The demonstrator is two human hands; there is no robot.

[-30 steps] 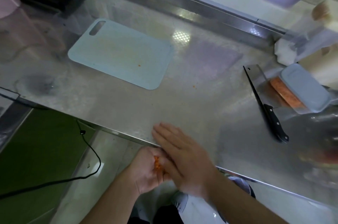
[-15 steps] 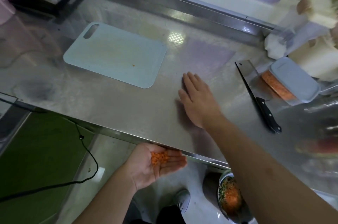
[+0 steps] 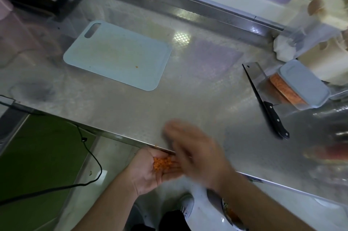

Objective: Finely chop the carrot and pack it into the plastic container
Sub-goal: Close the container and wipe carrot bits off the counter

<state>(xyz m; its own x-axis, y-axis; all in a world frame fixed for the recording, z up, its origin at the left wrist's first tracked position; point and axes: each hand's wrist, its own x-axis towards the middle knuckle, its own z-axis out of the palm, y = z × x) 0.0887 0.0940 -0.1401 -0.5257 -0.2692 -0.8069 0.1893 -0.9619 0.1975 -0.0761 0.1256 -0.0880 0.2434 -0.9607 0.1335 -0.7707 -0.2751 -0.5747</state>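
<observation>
- Carrot bits (image 3: pixel 163 163): fine orange dice, loose pile in cupped left hand (image 3: pixel 148 169) just below the table's near edge.
- Right hand (image 3: pixel 195 152), flat, fingers straight, holding nothing, was out mid-table half a second ago; now back at the edge, blurred, sweeping strays in.
- Plastic container (image 3: pixel 299 87), clear, grey lid on, already holds carrot; far right edge beside the steel cleaver (image 3: pixel 263 97).
- Smooth blue board (image 3: pixel 120 55) nearly clean: cleanup stage.

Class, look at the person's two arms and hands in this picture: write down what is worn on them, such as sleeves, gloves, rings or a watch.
Nothing is worn. The left hand and right hand are bare, without gloves, and both forearms are uncovered as far as the frame shows, with no sleeves. No watch or bracelet shows at either wrist. The right hand is motion-blurred, so rings cannot be ruled out there.
</observation>
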